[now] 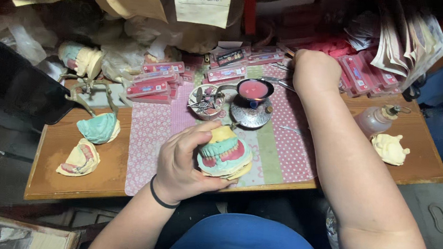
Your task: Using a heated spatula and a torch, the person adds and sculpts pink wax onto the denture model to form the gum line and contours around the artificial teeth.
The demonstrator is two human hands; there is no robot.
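Holding a dental cast (225, 154) over the near edge of the worktop (70, 176), left hand (184, 163) wrapped around it in a closed grip, thumb on top and fingers curled under. Showing green-blue stone, pink wax gums and a row of teeth, with a yellowish base. Reaching far back with the right hand (315, 68), fisted among the red flat packs (362, 72); cannot tell what, if anything, sits inside that grip.

Risking most: a drop of the cast past the worktop edge, since only one hand carries it and attention seems split toward the far reach (plaster would likely chip or crack). Risking next: the right forearm sweeping close by the small burner (251, 113) and knocking it over, spilling the pink melted wax from its dark dish (254, 90) onto the patterned mat (283, 145). Risking least: a nudge to the clear bottle (377, 120) beside the elbow, lying tilted near a loose yellow cast (389, 149).

Containers, largest first: bottle, holding clear liquid as far as can be told; round tin (206, 101), crammed with thin metal tools; dish, filled with pink wax.
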